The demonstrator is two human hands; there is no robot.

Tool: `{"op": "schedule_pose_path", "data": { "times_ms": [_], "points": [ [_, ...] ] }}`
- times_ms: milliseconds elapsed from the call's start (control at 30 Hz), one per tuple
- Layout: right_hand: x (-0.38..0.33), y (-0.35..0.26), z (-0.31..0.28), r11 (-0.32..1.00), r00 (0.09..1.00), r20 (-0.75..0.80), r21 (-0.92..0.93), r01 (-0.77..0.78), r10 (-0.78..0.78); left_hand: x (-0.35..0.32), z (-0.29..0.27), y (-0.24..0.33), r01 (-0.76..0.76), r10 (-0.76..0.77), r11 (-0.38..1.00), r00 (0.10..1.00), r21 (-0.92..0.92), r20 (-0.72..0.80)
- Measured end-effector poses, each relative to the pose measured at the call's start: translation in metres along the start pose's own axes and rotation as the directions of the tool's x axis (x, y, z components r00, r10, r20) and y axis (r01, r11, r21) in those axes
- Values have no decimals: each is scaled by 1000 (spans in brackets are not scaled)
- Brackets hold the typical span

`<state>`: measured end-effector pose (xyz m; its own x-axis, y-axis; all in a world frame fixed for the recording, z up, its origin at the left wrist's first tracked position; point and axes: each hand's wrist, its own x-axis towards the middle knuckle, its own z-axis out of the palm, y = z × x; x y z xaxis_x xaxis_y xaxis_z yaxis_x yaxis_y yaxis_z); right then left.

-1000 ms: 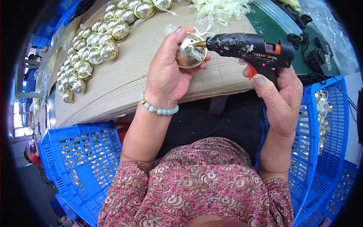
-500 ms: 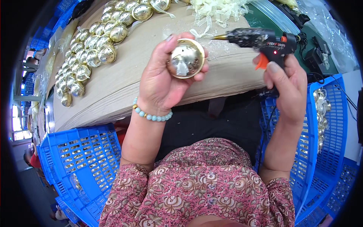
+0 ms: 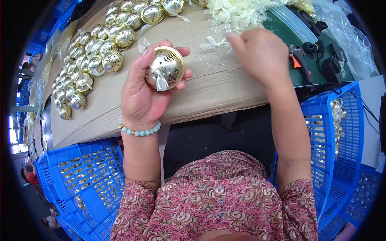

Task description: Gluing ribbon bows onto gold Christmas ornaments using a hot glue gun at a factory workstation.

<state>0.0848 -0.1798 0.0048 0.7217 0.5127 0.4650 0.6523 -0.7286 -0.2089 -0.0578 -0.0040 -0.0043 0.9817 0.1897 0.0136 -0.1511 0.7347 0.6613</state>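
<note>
My left hand [image 3: 138,90], with its fingers wrapped round the edge, holds up a gold jingle bell [image 3: 171,66]. Black markings and cut-outs show on the bell's rounded face, and a short white ribbon tail [image 3: 162,83] hangs over it. My right hand [image 3: 261,56] is above the cardboard, its thumb close to a loose cream ribbon bow [image 3: 214,42]. Its other fingers are blurred and mostly hidden behind the hand, so whether it grips anything does not show. A black hot glue gun with an orange trigger [image 3: 296,61] lies to the right of that hand, partly covered by it.
Rows of gold bells [image 3: 94,48] cover the left of the cardboard [image 3: 225,86]. A heap of cream ribbon bows [image 3: 237,14] sits at the back, beside clear glue sticks [image 3: 295,22]. Blue crates [image 3: 52,154] holding bells flank me; a coiled black cord [image 3: 313,49] lies at right.
My right hand has let go of the glue gun, which is now on the table, and moved left toward the loose bow. My left hand has carried the bell left and slightly down.
</note>
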Motion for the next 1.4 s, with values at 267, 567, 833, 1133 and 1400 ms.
{"op": "schedule_pose_path", "data": {
  "times_ms": [267,567,833,1133,1400],
  "points": [
    [-16,3,14,960,995,-35,261,96,-90,-3,9,2,20,-20,1000,1000,2,-8],
    [-57,-10,-17,549,1000,21,836,-24,12,0,36,-25,17,-46,956,995,294,92],
    [-58,2,-22,417,998,57,907,-65,29,4,35,-31,45,-72,957,994,287,85],
    [-69,-9,-64,-13,962,168,984,-175,-216,14,35,-39,42,-38,993,999,112,-39],
    [-57,-29,-25,95,1000,5,995,-5,-6,16,35,-49,19,-20,992,1000,125,6]
  ]
}}
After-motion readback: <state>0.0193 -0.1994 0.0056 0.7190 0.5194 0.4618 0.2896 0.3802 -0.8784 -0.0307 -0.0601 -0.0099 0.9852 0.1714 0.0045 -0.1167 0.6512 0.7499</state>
